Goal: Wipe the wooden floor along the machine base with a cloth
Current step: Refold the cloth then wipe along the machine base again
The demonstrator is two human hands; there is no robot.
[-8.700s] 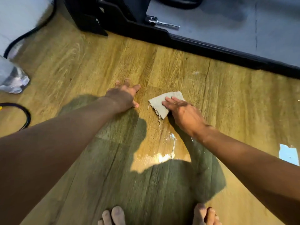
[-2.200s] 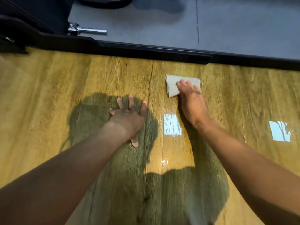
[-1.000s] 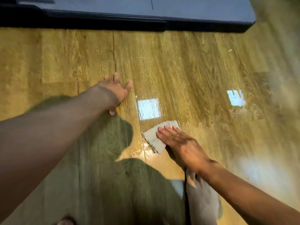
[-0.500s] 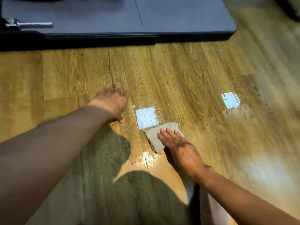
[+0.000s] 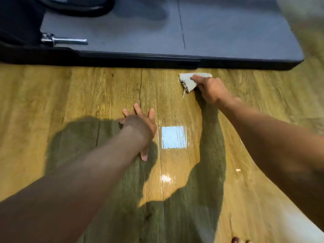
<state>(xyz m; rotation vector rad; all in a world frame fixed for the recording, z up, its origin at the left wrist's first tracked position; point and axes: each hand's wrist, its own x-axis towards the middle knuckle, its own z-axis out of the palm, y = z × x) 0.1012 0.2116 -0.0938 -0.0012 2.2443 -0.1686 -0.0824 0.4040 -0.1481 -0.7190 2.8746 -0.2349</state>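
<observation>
A small pale grey cloth (image 5: 186, 81) with a frayed edge lies on the wooden floor (image 5: 87, 88), just in front of the black edge of the machine base (image 5: 140, 58). My right hand (image 5: 211, 89) presses down on the cloth with extended fingers and covers its right part. My left hand (image 5: 140, 125) rests flat on the floor with spread fingers, nearer to me and left of the cloth. It holds nothing.
The base carries a grey platform (image 5: 210, 28) that ends at a rounded corner on the right. A shiny metal pin (image 5: 64, 40) and a black hose (image 5: 77, 9) sit at its far left. The floor shines with window reflections. Bare toes (image 5: 236, 240) show at the bottom edge.
My right hand has slid the cloth away from me, from the middle of the floor up to the edge of the machine base. My left hand has stayed planted on the floor.
</observation>
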